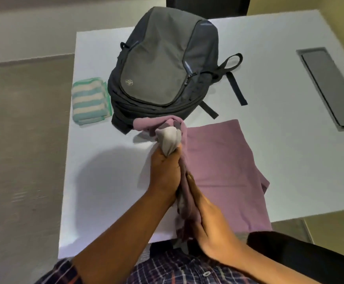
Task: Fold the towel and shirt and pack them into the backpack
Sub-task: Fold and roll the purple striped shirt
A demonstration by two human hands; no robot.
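Note:
A mauve shirt lies spread on the white table, its left side lifted into a raised fold. My left hand grips the upper end of that fold, with the pale collar bunched above my fingers. Lower down, near the table's front edge, my right hand holds the same fold, fingers stretched along the cloth. A folded towel with teal and cream stripes lies at the table's left side. The grey backpack lies flat behind the shirt, right beside the towel; its zips look closed.
A grey recessed panel is set into the table at the far right. The backpack's straps trail to its right. A dark chair armrest sits at the lower right, and a dark chair back stands behind the table.

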